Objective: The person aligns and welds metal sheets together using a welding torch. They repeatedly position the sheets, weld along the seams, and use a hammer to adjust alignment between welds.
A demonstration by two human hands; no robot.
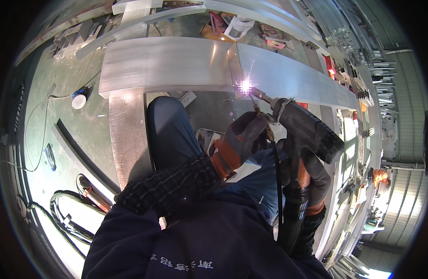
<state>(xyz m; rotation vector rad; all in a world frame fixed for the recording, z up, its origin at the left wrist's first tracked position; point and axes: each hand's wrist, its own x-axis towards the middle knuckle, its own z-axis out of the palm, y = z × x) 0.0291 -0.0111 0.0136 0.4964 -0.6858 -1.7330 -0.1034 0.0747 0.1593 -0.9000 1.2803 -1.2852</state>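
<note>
A black welding gun (309,130) is gripped in my right hand (314,174), its fingers wrapped round the handle. Its nozzle (263,96) points up and left at a bright weld spark (245,86). The spark burns on the lower edge of the joint between a left silver metal box beam (163,65) and a right one (288,76). My left hand (244,139), in a grey and orange glove, is closed round the thin wire-feed tube (270,134) beside the nozzle. A black hose (278,186) runs down from that tube. Glove and gun partly hide the left fingertips.
A flat metal support (128,135) runs under the left beam, beside my knee (170,121). Cables (67,214) and a dark metal channel (81,158) lie on the floor at left. Cardboard boxes (214,32) stand beyond the beams. Another person in orange (379,176) is far right.
</note>
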